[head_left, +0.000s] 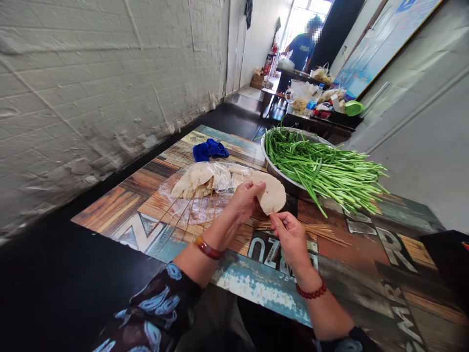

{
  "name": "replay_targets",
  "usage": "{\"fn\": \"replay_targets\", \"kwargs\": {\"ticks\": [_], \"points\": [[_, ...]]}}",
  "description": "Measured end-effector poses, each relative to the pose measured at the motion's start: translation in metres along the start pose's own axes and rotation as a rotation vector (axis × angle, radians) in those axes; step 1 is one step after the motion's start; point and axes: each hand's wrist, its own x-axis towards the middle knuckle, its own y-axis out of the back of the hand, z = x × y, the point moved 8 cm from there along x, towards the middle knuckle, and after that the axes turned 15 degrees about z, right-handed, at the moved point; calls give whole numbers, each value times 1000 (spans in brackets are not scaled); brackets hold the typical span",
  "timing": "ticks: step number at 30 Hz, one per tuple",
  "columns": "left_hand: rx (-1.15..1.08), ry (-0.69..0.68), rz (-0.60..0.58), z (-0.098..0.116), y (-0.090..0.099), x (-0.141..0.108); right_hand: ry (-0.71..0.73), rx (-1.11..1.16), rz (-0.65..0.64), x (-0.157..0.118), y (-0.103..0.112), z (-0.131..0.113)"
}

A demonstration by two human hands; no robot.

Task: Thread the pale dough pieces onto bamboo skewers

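Head view, left grip (245,200) holding pale sheet (274,192), right grip (290,235) pinching skewer (272,211) at edge

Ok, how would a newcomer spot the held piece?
On the patchwork table, in front of the metal bowl, are the left hand and right hand. Between them is the pale rounded piece. Unlike pieces piled to its left, it alone is held.

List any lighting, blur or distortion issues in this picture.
Head view: the doorway at the back is blown out to white; head view: the co-worker's head is pixelated; head view: the brick-patterned wall and table look slanted and stretched, while the left hand and right hand look fairly sharp.
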Motion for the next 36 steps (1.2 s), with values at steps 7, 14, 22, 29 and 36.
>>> {"fn": "replay_targets", "kwargs": {"ticks": [7, 14, 22, 29, 36], "points": [[-45, -9, 63, 8, 6, 1, 77, -108, -44, 1, 1, 6], [-50, 25, 93, 7, 9, 3, 109, -169, -35, 3, 5, 8], [-58, 26, 68, 4, 11, 5, 96, -163, -71, 0, 5, 2], [-61, 65, 73, 3, 11, 4, 140, -191, -71, 4, 8, -4], [-66, 79, 53, 1, 11, 3, 129, -192, -58, 6, 9, -3]]}}
